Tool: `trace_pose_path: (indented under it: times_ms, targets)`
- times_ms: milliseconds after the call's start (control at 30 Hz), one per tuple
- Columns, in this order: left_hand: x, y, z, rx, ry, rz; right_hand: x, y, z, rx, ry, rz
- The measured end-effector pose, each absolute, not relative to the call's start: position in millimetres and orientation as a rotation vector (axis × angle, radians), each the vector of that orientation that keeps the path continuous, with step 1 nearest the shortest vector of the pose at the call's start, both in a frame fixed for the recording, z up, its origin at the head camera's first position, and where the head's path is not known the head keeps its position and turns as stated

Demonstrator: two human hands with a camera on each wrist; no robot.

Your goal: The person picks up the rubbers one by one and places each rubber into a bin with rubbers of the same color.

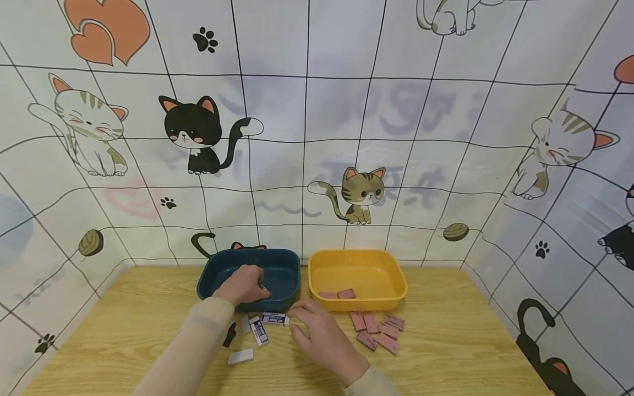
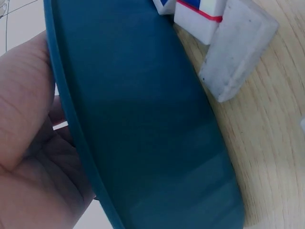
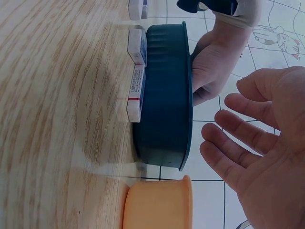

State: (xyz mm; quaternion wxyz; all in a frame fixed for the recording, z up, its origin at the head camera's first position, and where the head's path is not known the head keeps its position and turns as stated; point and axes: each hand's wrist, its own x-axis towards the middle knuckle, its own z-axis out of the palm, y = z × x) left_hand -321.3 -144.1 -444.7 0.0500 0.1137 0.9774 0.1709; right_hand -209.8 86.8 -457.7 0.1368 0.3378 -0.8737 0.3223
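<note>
My left hand (image 1: 242,286) reaches over the near rim of the dark blue bin (image 1: 289,269). Between its thumb and fingers shows a small part of a white and blue eraser (image 1: 264,287), mostly hidden by the hand. In the left wrist view the bin wall (image 2: 133,119) covers the fingertips. My right hand (image 1: 322,335) is held above the table with loosely bent fingers, holding nothing. Nearest to it lies an eraser in a blue and white sleeve (image 1: 274,319); another sleeved eraser (image 1: 258,331) and a plain white eraser (image 1: 240,357) lie to its left.
To the right of the blue bin stands a yellow bin (image 1: 366,304) with pink erasers (image 1: 346,293) inside. Several more pink erasers (image 1: 388,330) lie in front of it. A small black object (image 1: 230,334) lies beside the white erasers. A cat-print cloth (image 1: 277,165) hangs behind the table.
</note>
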Motion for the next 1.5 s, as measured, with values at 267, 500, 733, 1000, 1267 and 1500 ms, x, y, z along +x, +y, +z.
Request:
trace_pose_path:
  times_ms: [267, 500, 733, 1000, 1267, 1500]
  targets:
    - [-331.2, -142.3, -450.7, 0.317, 2.959, 0.476, -210.5, 86.8, -457.4, 0.973, -2.524, 0.928]
    - [-334.8, -139.8, -451.9, 0.338, 2.952, 0.426, -210.2, 87.3, -457.0, 0.964, -2.533, 0.942]
    - [-336.2, -136.0, -450.9, 0.325, 2.948, 0.384, -210.7, 87.4, -457.7, 0.960, -2.519, 0.945]
    - [-339.3, -137.5, -454.0, 0.357, 2.988, 0.369, -212.7, 88.4, -459.6, 0.974, -2.514, 0.957]
    - [-339.1, -138.0, -450.2, 0.320, 2.969, 0.386, -211.1, 89.3, -458.6, 0.976, -2.540, 0.934]
    - [-339.0, -139.1, -451.8, 0.301, 2.977, 0.392, -209.2, 90.0, -458.1, 0.963, -2.543, 0.922]
